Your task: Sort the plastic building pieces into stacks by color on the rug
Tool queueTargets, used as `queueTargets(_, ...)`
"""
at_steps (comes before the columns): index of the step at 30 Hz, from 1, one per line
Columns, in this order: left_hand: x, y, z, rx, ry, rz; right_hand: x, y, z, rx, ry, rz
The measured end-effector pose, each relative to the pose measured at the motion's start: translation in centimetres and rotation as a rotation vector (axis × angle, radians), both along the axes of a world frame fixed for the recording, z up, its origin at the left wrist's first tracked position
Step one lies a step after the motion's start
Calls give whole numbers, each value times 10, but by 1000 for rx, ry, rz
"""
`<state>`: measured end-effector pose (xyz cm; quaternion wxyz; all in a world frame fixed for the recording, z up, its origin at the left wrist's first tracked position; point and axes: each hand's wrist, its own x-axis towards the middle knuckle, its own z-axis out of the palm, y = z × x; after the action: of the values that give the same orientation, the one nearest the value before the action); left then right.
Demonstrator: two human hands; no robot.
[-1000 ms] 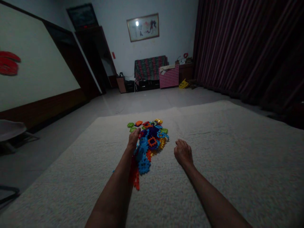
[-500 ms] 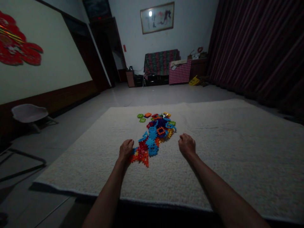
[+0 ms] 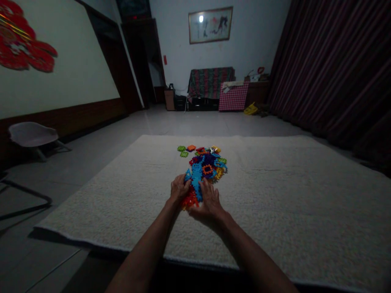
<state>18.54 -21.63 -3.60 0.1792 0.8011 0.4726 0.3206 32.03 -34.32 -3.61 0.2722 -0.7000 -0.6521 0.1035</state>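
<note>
A pile of colourful interlocking plastic toy pieces [image 3: 205, 162] lies on a cream shaggy rug [image 3: 275, 195]. Both my hands meet at the near end of the pile. My left hand [image 3: 179, 189] has its fingers curled on the left side of a blue piece [image 3: 195, 179] and some red-orange pieces [image 3: 189, 200]. My right hand [image 3: 208, 200] lies over the same pieces from the right, fingers together on the blue one. The red-orange pieces show between the two hands. The dim light hides how firm either grip is.
A pale chair [image 3: 30, 136] stands on the grey floor at left. Dark curtains [image 3: 336, 65] run along the right. A covered cabinet [image 3: 210, 83], a checked box [image 3: 233, 97] and a framed picture [image 3: 210, 24] are at the far wall. The rug's near edge [image 3: 91, 244] is close.
My right hand has moved left from the bare rug onto the near end of the pile. My left hand has shifted right and forward to meet it. The view has shifted slightly.
</note>
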Motion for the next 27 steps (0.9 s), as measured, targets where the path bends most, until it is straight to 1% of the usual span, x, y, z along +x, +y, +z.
queueTargets(4,18,-2,-5,25,25,-24,-3,-6,6,-36,-5,37)
queueTargets(6,26,-5,-7,28,5,-33,-4,-7,5,-8,-5,23)
queueTargets(9,34,-10,-7,3,-74,-53,-3,-6,-2,100,1,-5)
queueTargets(15,44,-20,-4,-33,-249,-129,4,1,-23,413,26,13)
queueTargets(18,52,-26,-3,-38,-326,-113,9,7,-33,484,53,11)
queueTargets(20,59,-30,-1,-96,-396,-77,13,10,-37,494,90,-10)
queueTargets(23,71,-37,5,-277,-545,-29,17,14,-40,569,201,-103)
queueTargets(25,79,-40,9,-389,-642,-8,18,16,-37,609,293,-192)
queueTargets(27,87,-40,16,-455,-712,3,20,17,-32,601,372,-269)
